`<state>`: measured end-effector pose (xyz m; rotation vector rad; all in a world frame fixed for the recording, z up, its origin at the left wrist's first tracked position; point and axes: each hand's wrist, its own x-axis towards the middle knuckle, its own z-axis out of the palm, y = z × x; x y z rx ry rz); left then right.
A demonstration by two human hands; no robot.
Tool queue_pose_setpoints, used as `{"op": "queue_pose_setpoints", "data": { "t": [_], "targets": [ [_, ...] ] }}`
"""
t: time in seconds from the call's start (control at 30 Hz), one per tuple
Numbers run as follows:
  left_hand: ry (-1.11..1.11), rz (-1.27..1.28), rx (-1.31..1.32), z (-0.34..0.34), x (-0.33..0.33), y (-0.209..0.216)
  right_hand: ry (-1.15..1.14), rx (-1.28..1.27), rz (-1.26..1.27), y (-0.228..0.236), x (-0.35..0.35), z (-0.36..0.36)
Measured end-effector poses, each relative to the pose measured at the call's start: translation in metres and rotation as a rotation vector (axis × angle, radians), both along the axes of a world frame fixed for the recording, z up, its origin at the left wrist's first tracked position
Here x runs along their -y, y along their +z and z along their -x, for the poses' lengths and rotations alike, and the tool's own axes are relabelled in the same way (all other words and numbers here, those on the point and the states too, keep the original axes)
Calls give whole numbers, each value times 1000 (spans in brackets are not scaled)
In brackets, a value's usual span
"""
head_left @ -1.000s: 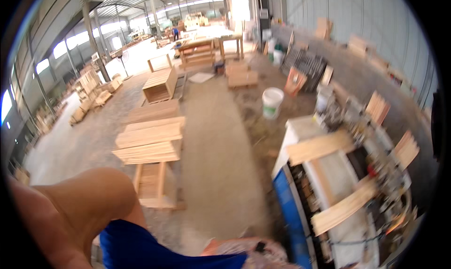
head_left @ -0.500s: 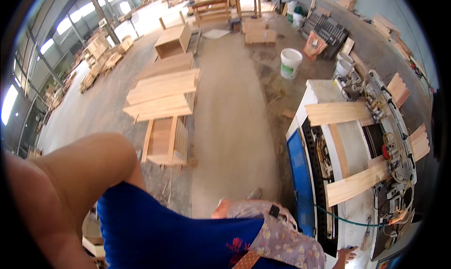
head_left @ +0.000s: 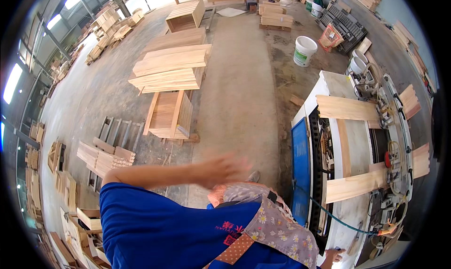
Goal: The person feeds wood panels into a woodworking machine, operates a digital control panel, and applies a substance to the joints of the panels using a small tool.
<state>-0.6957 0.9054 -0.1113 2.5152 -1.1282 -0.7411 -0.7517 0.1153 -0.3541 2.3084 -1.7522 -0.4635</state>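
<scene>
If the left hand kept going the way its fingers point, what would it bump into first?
The blurred left hand points rightward with its fingers spread, holding nothing. Straight on, it would probably meet the blue side panel of the white woodworking machine first. Depth is unclear, so it may pass above it.

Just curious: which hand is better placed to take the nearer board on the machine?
Probably the right hand: it rests at the machine near that board; the left hand is over the floor.
</scene>
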Motion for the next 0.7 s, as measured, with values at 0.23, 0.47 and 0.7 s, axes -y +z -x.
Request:
{"op": "queue_pose_setpoints", "data": {
  "t": [0.23, 0.47, 0.7],
  "targets": [
    [100, 41, 274, 99, 54, -42, 52, -172, -48, 1, 7, 13],
    [214, 689, 157, 96, 70, -92, 68, -214, -4, 11, -3, -10],
    [206, 762, 235, 92, 76, -98, 42, -218, 14, 16, -8, -26]
  ]
}}
